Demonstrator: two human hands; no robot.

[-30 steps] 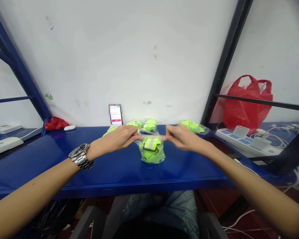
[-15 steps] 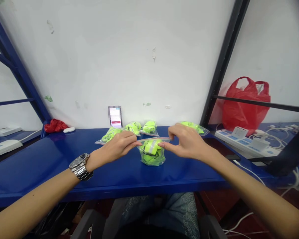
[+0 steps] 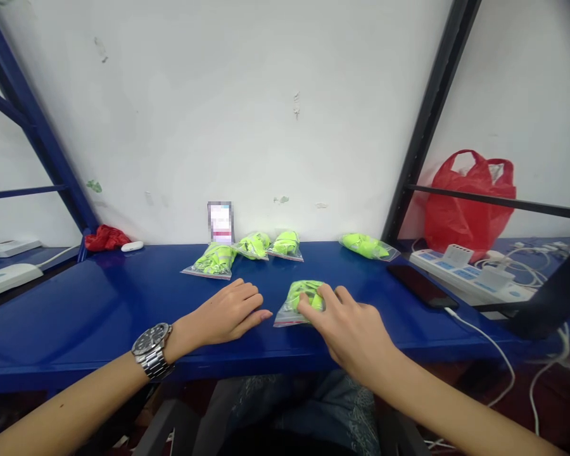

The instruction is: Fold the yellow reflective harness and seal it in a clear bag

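Only the head view here, looking down at a blue shelf (image 3: 99, 310) against a white wall.

The right hand (image 3: 349, 329) is pressing down on a small zip bag (image 3: 297, 304) stuffed with neon yellow-green fabric. The bag lies flat on the shelf near the front edge, roughly centre, its red-lined seal end pointing toward the near-left. The fingers (image 3: 313, 301) are spread over the right and top part of the bag, so it's more of a flat press than a pinch. The hand is open with nothing clamped in it, and the bag sits under the fingertips, poking out to the left of them.

The left hand (image 3: 230, 310) rests on the shelf just left of the bag, fingers loosely curled and relaxed, holding nothing. Its fingertips end just beside the bag's left corner, and I can't tell if they actually touch it. There's a metal wristwatch (image 3: 152, 348) on that wrist.

Further back along the wall are more filled bags: one at far left (image 3: 213, 259), two in the middle (image 3: 270, 245) and one off to the right (image 3: 365, 245). A phone (image 3: 220, 221) stands propped against the wall behind them. A black phone (image 3: 420, 285) lies flat on the right, with a red plastic bag (image 3: 465, 202) and power strips (image 3: 465, 272) beyond it.
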